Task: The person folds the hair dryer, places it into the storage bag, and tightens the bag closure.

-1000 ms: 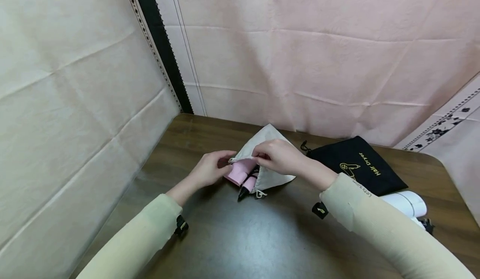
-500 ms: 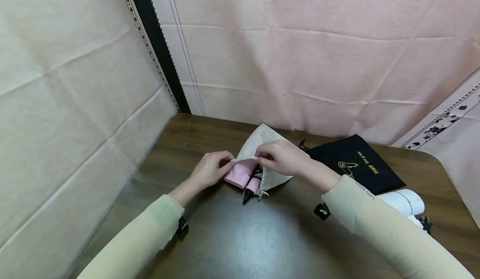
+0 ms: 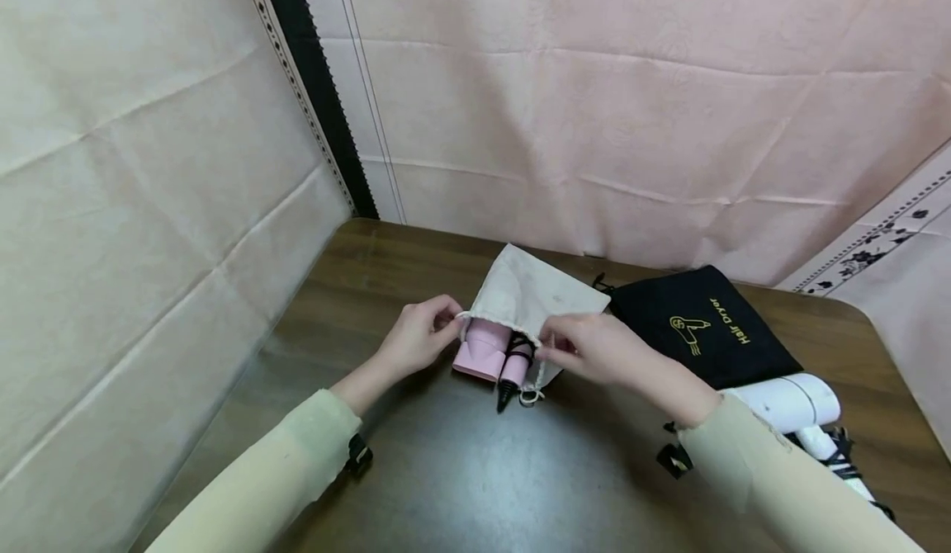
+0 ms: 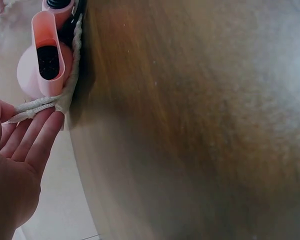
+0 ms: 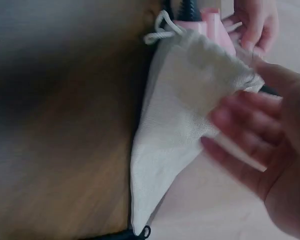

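Observation:
A pale cloth drawstring pouch (image 3: 550, 285) lies on the table with its mouth toward me. Inside its mouth sits a pink hair dryer (image 3: 481, 353), its flat nozzle and black-tipped handle sticking out and a black cord wrapped about the handle. At the left end of the opening, my left hand (image 3: 416, 337) pinches the pouch's corded rim between thumb and fingers. My right hand (image 3: 605, 348) pinches the rim on the right; in the right wrist view its other fingers spread beside the cloth, blurred. The rest of the dryer is hidden in the pouch.
To the right lies a black bag (image 3: 706, 322) lettered "Hair Dryer". In front of it is a white hair dryer (image 3: 791, 402), partly hidden by my right sleeve, with a black cord. Pinkish cloth (image 3: 594, 124) hangs behind the wooden table (image 3: 475, 470).
My right hand has moved right and toward me along the rim. The pouch mouth has widened over the dryer, whose black tip now lies farther right.

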Tool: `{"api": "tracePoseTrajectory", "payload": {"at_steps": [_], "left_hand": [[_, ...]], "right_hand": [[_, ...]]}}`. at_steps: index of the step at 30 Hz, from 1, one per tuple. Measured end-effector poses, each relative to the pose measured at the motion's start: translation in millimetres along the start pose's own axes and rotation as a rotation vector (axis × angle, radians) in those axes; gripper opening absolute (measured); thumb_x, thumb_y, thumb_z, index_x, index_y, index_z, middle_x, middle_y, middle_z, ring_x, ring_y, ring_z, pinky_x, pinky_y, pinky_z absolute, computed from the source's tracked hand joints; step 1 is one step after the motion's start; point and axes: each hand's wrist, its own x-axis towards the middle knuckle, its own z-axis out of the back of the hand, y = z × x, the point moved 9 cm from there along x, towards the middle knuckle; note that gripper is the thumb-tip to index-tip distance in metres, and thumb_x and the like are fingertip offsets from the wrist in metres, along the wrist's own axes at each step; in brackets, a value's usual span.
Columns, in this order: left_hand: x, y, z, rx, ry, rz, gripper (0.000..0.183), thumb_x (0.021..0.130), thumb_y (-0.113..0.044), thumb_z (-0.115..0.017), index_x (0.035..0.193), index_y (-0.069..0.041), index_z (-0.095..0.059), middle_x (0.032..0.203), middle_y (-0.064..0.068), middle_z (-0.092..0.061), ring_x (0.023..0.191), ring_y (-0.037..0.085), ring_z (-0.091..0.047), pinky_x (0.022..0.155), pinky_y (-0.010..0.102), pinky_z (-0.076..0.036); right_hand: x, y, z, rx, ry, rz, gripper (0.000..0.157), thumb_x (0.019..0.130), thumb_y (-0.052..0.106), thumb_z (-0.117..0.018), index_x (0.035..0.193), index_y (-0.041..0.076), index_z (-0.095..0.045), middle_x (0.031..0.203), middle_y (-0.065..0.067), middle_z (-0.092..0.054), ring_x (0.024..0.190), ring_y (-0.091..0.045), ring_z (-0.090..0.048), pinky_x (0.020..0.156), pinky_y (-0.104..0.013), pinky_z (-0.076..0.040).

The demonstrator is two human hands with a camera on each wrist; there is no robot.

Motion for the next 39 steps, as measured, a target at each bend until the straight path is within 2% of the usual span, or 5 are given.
{"api": "tracePoseTrajectory", "payload": {"at_steps": [6, 19, 26, 35, 39], "left_hand": [[-2.0, -0.2, -1.2, -0.015, -0.007, 0.015, 0.006, 0.103, -0.010, -0.070, 0.098, -0.008, -0.072, 0.091, 0.002, -0.075, 0.083, 0.013, -0.070, 0.079, 0.034, -0.061], [-10.8, 5.4, -7.1, -0.107, 0.005, 0.102, 0.005, 0.103, -0.010, -0.071, 0.099, -0.008, -0.070, 0.085, 0.003, -0.074, 0.076, 0.020, -0.073, 0.069, 0.028, -0.060], [-19.8, -5.3, -4.7, -0.297, -0.003, 0.133, 0.004, 0.104, -0.005, -0.069, 0.100, -0.002, -0.068, 0.090, 0.009, -0.074, 0.077, 0.022, -0.077, 0.071, 0.036, -0.065], [-12.7, -33.9, 10.1, -0.602, -0.029, 0.171, 0.007, 0.105, 0.001, -0.060, 0.103, 0.008, -0.061, 0.094, 0.020, -0.073, 0.083, 0.027, -0.078, 0.074, 0.040, -0.066], [-9.3, -41.6, 21.5, -0.624, -0.046, 0.196, 0.007, 0.106, 0.001, -0.061, 0.105, 0.009, -0.061, 0.095, 0.020, -0.071, 0.084, 0.029, -0.078, 0.073, 0.040, -0.066]], "right_hand": [[-31.7, 11.0, -20.3, -0.105, 0.030, -0.023, 0.029, 0.099, 0.038, -0.077, 0.082, 0.019, -0.064, 0.064, 0.017, -0.048, 0.057, -0.001, -0.047, 0.052, -0.027, -0.042], [-34.1, -4.8, -54.0, -0.016, -0.009, -0.045, 0.042, 0.099, 0.028, -0.077, 0.068, 0.024, -0.048, 0.059, 0.018, -0.033, 0.053, 0.000, -0.037, 0.049, -0.023, -0.030], [-36.0, -20.5, -20.7, 0.103, -0.101, -0.050, 0.037, 0.099, 0.012, -0.073, 0.072, 0.023, -0.050, 0.062, 0.019, -0.036, 0.055, 0.003, -0.035, 0.050, -0.021, -0.031], [-34.0, -23.5, 41.1, 0.042, -0.239, -0.033, 0.023, 0.097, 0.006, -0.072, 0.081, 0.022, -0.065, 0.066, 0.018, -0.047, 0.058, 0.002, -0.041, 0.051, -0.023, -0.037], [-29.0, -24.1, 61.2, 0.028, -0.259, -0.047, 0.016, 0.097, 0.006, -0.072, 0.087, 0.018, -0.071, 0.068, 0.017, -0.054, 0.059, 0.001, -0.046, 0.054, -0.025, -0.042]]}}
